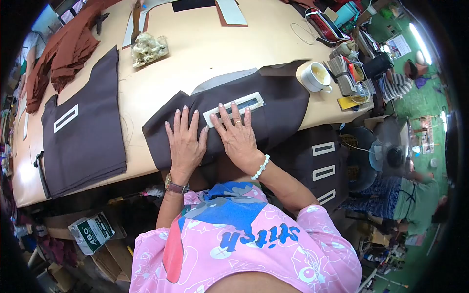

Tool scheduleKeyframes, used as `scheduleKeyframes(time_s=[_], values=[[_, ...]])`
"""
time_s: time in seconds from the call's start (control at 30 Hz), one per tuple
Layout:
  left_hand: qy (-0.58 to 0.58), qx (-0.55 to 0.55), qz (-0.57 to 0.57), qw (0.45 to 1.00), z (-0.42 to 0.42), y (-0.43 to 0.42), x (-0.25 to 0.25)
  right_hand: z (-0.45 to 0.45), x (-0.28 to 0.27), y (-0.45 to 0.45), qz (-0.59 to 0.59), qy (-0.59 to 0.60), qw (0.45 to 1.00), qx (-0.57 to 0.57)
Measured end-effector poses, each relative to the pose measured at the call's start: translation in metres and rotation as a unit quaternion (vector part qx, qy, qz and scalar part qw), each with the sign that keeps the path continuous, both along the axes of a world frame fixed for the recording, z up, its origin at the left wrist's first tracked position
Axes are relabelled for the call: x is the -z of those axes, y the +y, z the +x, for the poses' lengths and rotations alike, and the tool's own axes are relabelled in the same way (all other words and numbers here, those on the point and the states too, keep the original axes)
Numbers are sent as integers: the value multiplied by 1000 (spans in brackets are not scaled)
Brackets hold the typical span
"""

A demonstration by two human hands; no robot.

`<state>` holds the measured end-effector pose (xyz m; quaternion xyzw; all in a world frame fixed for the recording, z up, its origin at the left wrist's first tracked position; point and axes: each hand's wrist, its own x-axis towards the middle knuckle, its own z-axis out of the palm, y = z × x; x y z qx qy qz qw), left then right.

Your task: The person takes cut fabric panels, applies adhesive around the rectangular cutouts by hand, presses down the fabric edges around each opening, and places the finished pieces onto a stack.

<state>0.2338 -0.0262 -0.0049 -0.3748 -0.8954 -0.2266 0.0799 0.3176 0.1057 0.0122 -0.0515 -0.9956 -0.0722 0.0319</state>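
A dark brown cut fabric piece (283, 107) lies across the table's near edge. My left hand (185, 139) rests flat on it, fingers stretched out and slightly apart. My right hand (237, 136) also lies flat, its fingertips over a cream rectangular frame strip (249, 102) with a dark slot in its middle. The strip sits on the fabric at a slant. From under the fabric's far side shows a grey curved piece (222, 80). Neither hand grips anything.
Stacked dark brown pieces (90, 127) with a white frame lie at left. A cup (315, 77) stands close to the fabric's right end, near a bundle of cards (339, 73). A brush (136, 22) and a crumpled wad (147, 49) lie farther back. More framed fabric (305, 156) hangs at right.
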Motion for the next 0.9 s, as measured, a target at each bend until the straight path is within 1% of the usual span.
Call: scheduleKeyframes(time_s=[0.1,0.3,0.43,0.57,0.7,0.73,0.9], values=[[0,-3,-4,1000,0,0,0,4,-4,2,-24,11,999,-26],[0,-1,2,1000,0,-1,-1,6,-13,30,-204,15,978,-34],[-1,-4,-2,1000,0,-1,-1,10,-4,42,-149,106,983,17],[-2,-3,-2,1000,0,-1,-2,10,-9,64,-84,140,984,70],[-1,-3,3,1000,0,0,-2,8,-9,78,-31,102,985,136],[-2,-2,4,1000,0,-1,-2,7,-7,77,-41,95,985,139],[-1,-3,5,1000,1,0,-2,1,-7,68,-5,78,987,139]])
